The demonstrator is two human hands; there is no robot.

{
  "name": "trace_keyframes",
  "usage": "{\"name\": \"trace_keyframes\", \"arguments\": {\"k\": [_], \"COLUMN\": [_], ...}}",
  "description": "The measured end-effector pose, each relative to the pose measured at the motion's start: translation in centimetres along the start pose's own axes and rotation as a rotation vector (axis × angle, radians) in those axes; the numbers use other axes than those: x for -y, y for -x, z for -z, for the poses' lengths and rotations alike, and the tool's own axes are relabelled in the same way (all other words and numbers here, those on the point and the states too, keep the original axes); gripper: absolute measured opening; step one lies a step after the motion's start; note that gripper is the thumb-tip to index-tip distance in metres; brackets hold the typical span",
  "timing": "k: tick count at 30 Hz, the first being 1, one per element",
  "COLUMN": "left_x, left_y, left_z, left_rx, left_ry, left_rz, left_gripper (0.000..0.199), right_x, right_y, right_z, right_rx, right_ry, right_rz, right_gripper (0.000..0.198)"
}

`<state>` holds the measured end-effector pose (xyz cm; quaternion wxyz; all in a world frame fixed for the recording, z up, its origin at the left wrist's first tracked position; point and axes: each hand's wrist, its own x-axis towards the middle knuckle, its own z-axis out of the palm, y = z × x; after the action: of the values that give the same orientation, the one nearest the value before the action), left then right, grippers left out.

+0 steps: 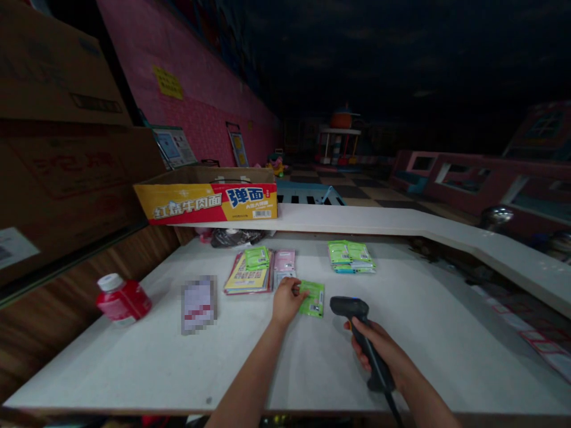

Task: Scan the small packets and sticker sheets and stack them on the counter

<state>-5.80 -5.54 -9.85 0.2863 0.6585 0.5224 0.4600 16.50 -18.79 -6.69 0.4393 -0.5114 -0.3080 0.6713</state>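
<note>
My right hand (377,348) is wrapped round the handle of a black barcode scanner (350,307), whose head points left and whose cable runs down off the near edge. With my left hand (288,297) I pinch the left edge of a green packet (313,299) that lies on the white counter; a printed code shows on its face. Just beyond my left hand are pink packets (284,261). Left of them a green packet (257,258) rests on a stack of yellow and red booklets (248,279). A pile of green packets (351,257) lies farther back on the right.
A red bottle with a white cap (124,299) and a blurred flat item (198,304) are on the counter (214,368) at left. A raised white ledge (348,219) runs along the back, bearing a yellow-red carton (207,201). Large cardboard boxes (75,172) stand far left.
</note>
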Motion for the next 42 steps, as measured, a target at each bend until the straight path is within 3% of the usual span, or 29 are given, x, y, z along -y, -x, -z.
{"name": "trace_keyframes", "arguments": {"k": [8, 15, 18, 23, 26, 30, 33, 36, 38, 42], "left_x": [0.0, 0.3, -0.5, -2.3, -2.6, -3.0, -4.1, -5.3, -5.7, -6.3], "left_y": [0.1, 0.0, 0.1, 0.8, 0.9, 0.6, -0.1, -1.4, -2.5, -4.8], "left_z": [-0.2, -0.3, -0.2, -0.2, -0.2, -0.1, -0.1, 0.2, 0.4, -0.1], "left_rx": [0.001, 0.046, 0.064, 0.136, 0.193, 0.235, 0.241, 0.347, 0.423, 0.468], "left_ry": [-0.079, -0.117, -0.217, -0.505, -0.559, -0.549, -0.647, -0.751, -0.743, -0.446], "left_rz": [-0.078, -0.040, -0.063, -0.164, -0.186, -0.158, -0.007, 0.160, 0.157, 0.186], "left_gripper": [0.021, 0.019, 0.024, 0.059, 0.065, 0.079, 0.091, 0.063, 0.036, 0.012], "right_x": [0.1, 0.2, 0.5, 2.1, 2.8, 2.2, 1.5, 1.4, 1.5, 1.6], "right_y": [4.3, 3.9, 2.3, -1.6, -3.4, -4.7, -4.9, -5.1, -5.4, -6.1], "right_z": [-2.8, -2.3, -1.3, 2.2, 4.5, 6.9, 7.8, 8.2, 8.3, 8.5], "right_rx": [-0.117, -0.106, -0.082, -0.056, 0.033, 0.169, 0.222, 0.245, 0.265, 0.297], "right_ry": [0.016, 0.007, -0.080, -0.368, -0.516, -0.677, -0.781, -0.845, -0.863, -0.912], "right_rz": [-0.030, -0.010, 0.021, 0.065, 0.089, 0.160, 0.223, 0.229, 0.213, 0.183], "right_gripper": [0.042, 0.042, 0.043, 0.039, 0.035, 0.032, 0.029, 0.027, 0.027, 0.028]}}
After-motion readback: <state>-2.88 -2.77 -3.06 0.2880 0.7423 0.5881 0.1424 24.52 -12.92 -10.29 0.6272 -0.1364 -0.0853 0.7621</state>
